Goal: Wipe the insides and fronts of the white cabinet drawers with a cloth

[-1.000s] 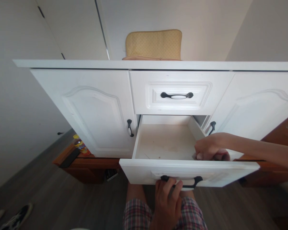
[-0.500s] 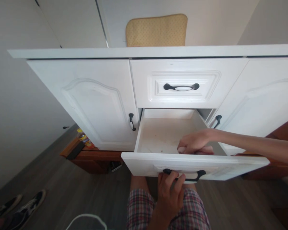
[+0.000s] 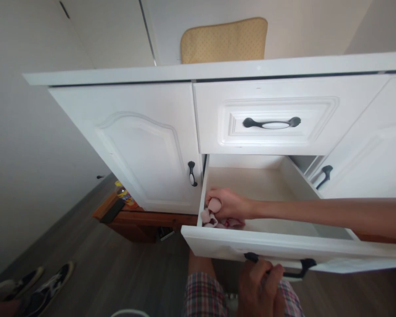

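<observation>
A white lower drawer (image 3: 264, 178) stands pulled out from the cabinet, and its floor is in view. Inside it, at the front left corner, my right hand (image 3: 231, 203) is closed around a crumpled pink cloth (image 3: 232, 223) pressed against the drawer. Part of the cloth is hidden by the fingers and the drawer front. On the outside of that front, my left hand (image 3: 260, 286) has its fingers hooked over the black and white handle (image 3: 303, 268).
Above is a shut drawer (image 3: 273, 136), with cabinet doors (image 3: 141, 149) on both sides. A yellow-capped bottle (image 3: 126, 193) stands on a brown wooden ledge (image 3: 145, 216) at left. Another person's shoes (image 3: 53, 286) are on the floor. A white rim (image 3: 130, 312) shows at the bottom edge.
My right hand has swept the cloth leftward across the drawer floor to the front left corner. My left hand stays on the handle. The view has shifted slightly.
</observation>
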A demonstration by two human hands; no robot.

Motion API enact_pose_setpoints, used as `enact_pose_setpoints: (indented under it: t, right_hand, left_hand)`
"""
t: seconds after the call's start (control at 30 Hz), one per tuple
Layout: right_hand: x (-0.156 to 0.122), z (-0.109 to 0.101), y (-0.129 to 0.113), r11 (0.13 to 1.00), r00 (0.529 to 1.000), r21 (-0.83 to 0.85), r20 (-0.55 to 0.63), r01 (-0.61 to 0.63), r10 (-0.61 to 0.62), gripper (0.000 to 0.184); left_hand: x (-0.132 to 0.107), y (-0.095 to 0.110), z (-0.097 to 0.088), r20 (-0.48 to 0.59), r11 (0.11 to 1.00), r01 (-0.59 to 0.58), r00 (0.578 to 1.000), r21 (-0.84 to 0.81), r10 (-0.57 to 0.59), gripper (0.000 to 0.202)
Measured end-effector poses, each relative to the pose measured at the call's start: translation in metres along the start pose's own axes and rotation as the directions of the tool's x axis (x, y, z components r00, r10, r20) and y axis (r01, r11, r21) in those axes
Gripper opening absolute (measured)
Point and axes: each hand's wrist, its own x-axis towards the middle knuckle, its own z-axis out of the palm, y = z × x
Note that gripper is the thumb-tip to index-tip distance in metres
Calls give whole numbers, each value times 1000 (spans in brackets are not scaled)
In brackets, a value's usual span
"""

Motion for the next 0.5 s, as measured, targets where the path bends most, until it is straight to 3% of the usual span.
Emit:
enact_pose_setpoints:
  t: [0.07,0.13,0.2,0.27,0.33,0.43,0.5]
  right_hand:
    - [1,-8,9,980,992,-158,19,124,-122,22]
    - [7,-20,22,856,945,-404,95,323,-312,22]
    - [18,-35,40,597,852,-633,208,492,-481,21]
    - [33,-51,60,327,762,-764,311,556,-568,22]
    - [47,-68,81,175,720,-812,367,557,-589,25]
    - [60,-93,110,151,767,-862,334,483,-549,43]
    - [65,-103,125,184,808,-871,317,455,-496,49]
  left_hand:
    - [1,-1,1,-37,1000,8,999,-23,-9,38]
    - [2,-3,-1,-44,999,18,999,-40,-20,37]
    - [2,-8,-5,4,1000,-16,1000,-25,16,35]
    - [1,-12,-8,62,996,-87,994,-2,87,34]
    - [-1,-13,-4,72,994,-106,992,4,105,32]
    - [-5,-8,14,-107,999,-20,994,-27,17,27]
    - [-7,-2,27,-268,998,51,962,-40,-59,29]
